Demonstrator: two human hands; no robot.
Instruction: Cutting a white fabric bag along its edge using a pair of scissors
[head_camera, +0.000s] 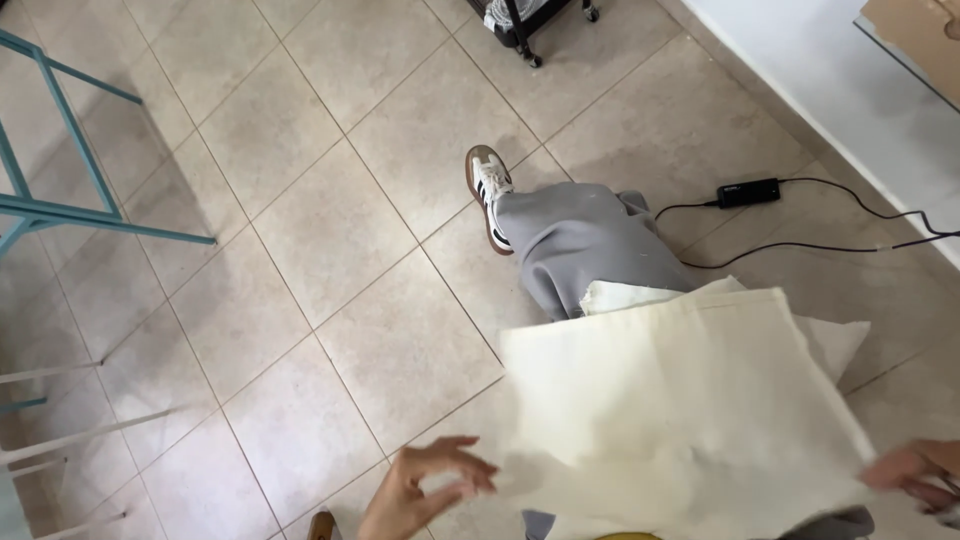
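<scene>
Above tiled floor (300, 250), 2 hands apparently hold cream cloth (680, 400).

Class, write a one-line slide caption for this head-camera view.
Seen from above, two hands, left hand and right hand, spread a cream cloth over grey-trousered legs above a tiled floor.

A flat brown cardboard piece (915, 30), perhaps a box or its flap, shows at the far upper corner of the view, well away from the right hand (915, 472) and far beyond it. It lies on a pale glass-edged surface, cut off by the frame, so its full shape cannot be told. A small black power adapter (748, 192), a slim rectangular block, lies on the tiled floor beyond the right hand; it bears a tiny pale label, too small to make out.
</scene>
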